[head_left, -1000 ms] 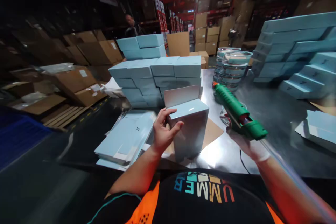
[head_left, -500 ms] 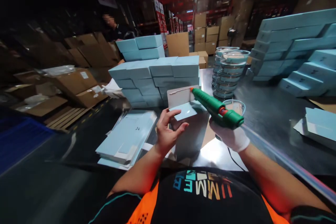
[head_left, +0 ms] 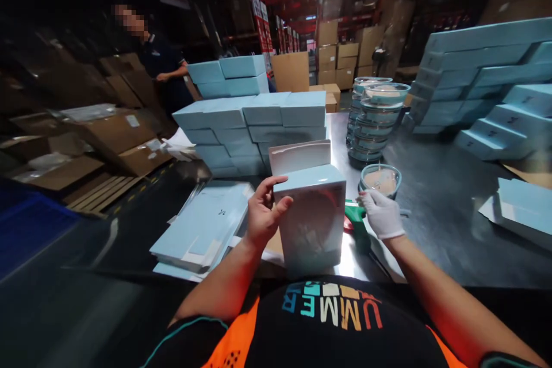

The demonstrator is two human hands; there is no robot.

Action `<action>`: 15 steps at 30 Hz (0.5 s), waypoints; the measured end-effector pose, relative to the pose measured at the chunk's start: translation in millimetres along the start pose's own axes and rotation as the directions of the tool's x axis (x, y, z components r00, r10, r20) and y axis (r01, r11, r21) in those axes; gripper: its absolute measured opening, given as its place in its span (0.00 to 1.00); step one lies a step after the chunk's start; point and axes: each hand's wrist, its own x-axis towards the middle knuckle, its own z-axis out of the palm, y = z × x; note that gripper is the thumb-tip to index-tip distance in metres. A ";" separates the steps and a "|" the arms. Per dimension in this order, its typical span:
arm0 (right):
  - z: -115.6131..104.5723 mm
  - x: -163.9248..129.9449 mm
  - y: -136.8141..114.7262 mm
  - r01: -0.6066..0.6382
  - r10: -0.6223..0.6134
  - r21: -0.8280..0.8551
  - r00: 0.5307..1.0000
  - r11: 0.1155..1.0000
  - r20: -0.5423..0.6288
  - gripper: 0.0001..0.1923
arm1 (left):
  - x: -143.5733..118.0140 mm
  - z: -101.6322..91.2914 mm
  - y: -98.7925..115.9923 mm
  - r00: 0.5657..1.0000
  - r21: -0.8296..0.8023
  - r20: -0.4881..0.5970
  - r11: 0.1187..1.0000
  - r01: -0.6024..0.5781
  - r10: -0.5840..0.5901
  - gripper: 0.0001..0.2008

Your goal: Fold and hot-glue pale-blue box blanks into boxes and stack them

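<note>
My bare left hand (head_left: 266,210) grips the upper left corner of a light blue carton (head_left: 310,224), its thumb on the near side and its fingers over the top. The carton stands upright before me, with a pale flap (head_left: 299,156) raised at its far edge. My right hand (head_left: 382,214), in a white glove, has its fingers bent together beside the rim of a round clear container (head_left: 379,179). A green glue gun (head_left: 356,215) with a red trigger shows beneath that hand, partly hidden. What the gloved fingertips touch, I cannot make out.
Stacked light blue boxes (head_left: 254,121) stand ahead, with more boxes (head_left: 483,69) at right. Round containers (head_left: 375,121) are piled behind the single one. Flat blue cartons (head_left: 202,218) lie at left. A person (head_left: 161,63) stands beyond, near brown cartons (head_left: 107,138).
My right hand has lowered the glue gun from the flap and moved toward the round container. The carton's top has shifted in my left hand's grip. The person beyond has moved left.
</note>
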 end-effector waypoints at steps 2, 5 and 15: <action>12.0 3.2 -23.5 0.016 -0.018 0.102 1.000 0.995 0.018 0.28 | -1.1 4.3 -5.3 0.999 0.002 0.049 1.000 -0.018 0.018 0.29; 32.5 7.8 -57.8 -0.014 -0.022 0.231 0.988 0.973 0.150 0.27 | -2.3 8.6 -16.6 0.993 0.034 0.084 0.996 -0.081 0.078 0.31; 25.4 -6.8 -34.3 0.378 -0.420 0.191 0.860 0.906 0.290 0.23 | 12.5 -7.8 -44.1 0.894 -0.182 0.148 0.901 -0.395 0.422 0.24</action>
